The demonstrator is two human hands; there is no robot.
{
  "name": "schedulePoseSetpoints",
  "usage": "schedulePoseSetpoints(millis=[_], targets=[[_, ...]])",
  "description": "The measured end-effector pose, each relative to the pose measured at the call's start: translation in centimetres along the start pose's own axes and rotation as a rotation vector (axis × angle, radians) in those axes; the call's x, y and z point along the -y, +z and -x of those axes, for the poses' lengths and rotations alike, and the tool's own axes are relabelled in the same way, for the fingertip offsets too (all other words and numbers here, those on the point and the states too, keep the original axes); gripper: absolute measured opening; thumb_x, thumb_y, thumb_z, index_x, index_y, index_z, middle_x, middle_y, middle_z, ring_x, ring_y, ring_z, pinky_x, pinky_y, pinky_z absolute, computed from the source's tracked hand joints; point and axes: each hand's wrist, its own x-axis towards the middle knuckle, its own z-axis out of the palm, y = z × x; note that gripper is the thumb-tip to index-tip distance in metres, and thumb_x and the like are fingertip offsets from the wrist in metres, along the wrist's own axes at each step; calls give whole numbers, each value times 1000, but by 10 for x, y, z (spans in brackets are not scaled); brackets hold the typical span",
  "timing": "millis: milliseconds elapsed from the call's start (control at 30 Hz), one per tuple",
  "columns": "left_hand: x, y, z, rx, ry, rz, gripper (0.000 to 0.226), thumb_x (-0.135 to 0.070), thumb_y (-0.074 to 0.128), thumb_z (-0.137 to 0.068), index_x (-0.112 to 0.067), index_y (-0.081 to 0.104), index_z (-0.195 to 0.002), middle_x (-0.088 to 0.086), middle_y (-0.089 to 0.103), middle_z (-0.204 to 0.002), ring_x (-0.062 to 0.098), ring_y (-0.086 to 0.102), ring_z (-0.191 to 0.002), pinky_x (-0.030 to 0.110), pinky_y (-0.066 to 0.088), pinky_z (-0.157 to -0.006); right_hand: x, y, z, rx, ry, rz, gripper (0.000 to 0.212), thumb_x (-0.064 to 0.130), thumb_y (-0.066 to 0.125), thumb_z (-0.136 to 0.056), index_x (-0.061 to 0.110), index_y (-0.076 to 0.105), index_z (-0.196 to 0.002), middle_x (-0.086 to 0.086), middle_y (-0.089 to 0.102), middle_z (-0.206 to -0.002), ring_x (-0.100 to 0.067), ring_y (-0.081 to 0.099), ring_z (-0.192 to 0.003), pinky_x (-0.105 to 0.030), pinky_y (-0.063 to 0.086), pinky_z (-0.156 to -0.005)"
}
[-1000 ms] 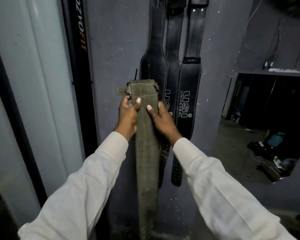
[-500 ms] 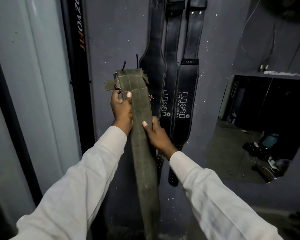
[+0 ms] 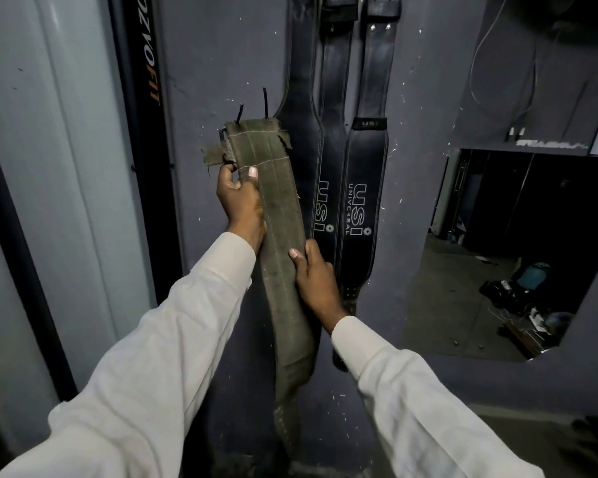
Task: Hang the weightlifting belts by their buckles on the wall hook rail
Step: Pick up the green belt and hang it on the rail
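Three black belts [image 3: 363, 188] already hung on the wall; olive belt [image 3: 273, 215] not yet hooked, left hand [image 3: 240, 201] and right hand [image 3: 313, 274] gripping it.

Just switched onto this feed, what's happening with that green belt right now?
A person in white sleeves holds an olive-green canvas belt up against the grey wall. The left hand grips it near its frayed top end, where two thin dark prongs stick up; the right hand grips it lower down. Its tail trails toward the floor. Beside it, black leather belts already hang on the wall; their hooks are out of frame. The green belt is not hung yet.
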Motion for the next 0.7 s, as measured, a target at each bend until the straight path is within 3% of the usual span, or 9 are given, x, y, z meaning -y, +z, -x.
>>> schedulePoseSetpoints(millis=[67, 167, 367, 433, 533, 633, 700], targets=[[-1, 5, 0, 12, 4, 19, 16, -1, 57, -94, -17, 59, -98, 7, 66, -90, 17, 62, -75, 32, 54, -70, -3, -2, 1, 34, 18, -96, 26, 43, 50, -100, 18, 43, -96, -3, 68, -90, -25, 67, -86, -41, 53, -81], [-7, 11, -2, 6, 0, 46, 18, -2, 57, -95, -19, 60, -98, 5, 68, -91, 16, 64, -75, 32, 57, -69, -15, -6, 8, 134, 77, -178, 28, 47, 53, -98, 20, 49, -103, 5, 71, -103, -13, 68, -98, -39, 54, -91], [-12, 17, -11, -5, -13, 92, 19, -4, 59, -94, -23, 63, -98, 8, 71, -98, 21, 68, -83, 43, 60, -79, -14, -2, 12, -73, -20, 26, 31, 52, 44, -99, 24, 35, -93, -7, 67, -83, -37, 65, -78, -47, 54, -68], [-14, 19, -13, 8, -6, 96, 20, -4, 59, -93, -23, 63, -97, 8, 71, -96, 21, 67, -80, 42, 59, -76, -14, -5, 10, -23, 0, 87, 31, 59, 42, -97, 32, 30, -91, -6, 68, -88, -37, 65, -84, -46, 54, -73], [-19, 21, -17, 20, 8, 109, 22, -1, 57, -93, -21, 62, -98, 6, 71, -93, 18, 67, -78, 39, 59, -75, -23, -9, 13, 100, 57, 18, 39, 68, 42, -90, 30, 39, -96, 2, 72, -101, -31, 68, -98, -47, 54, -87], [-21, 24, -23, 2, 16, 127, 22, -2, 58, -91, -21, 63, -103, 14, 72, -105, 23, 67, -86, 44, 59, -81, -27, -8, 18, 57, 40, -36, 38, 63, 44, -92, 26, 45, -99, 2, 71, -98, -30, 68, -97, -46, 54, -84], [-24, 26, -22, -5, 17, 133, 22, -1, 58, -91, -19, 63, -103, 13, 70, -101, 23, 65, -83, 42, 58, -79, -26, -11, 19, 37, 31, -74, 28, 55, 49, -96, 27, 47, -99, 7, 71, -96, -24, 69, -96, -41, 54, -84]])
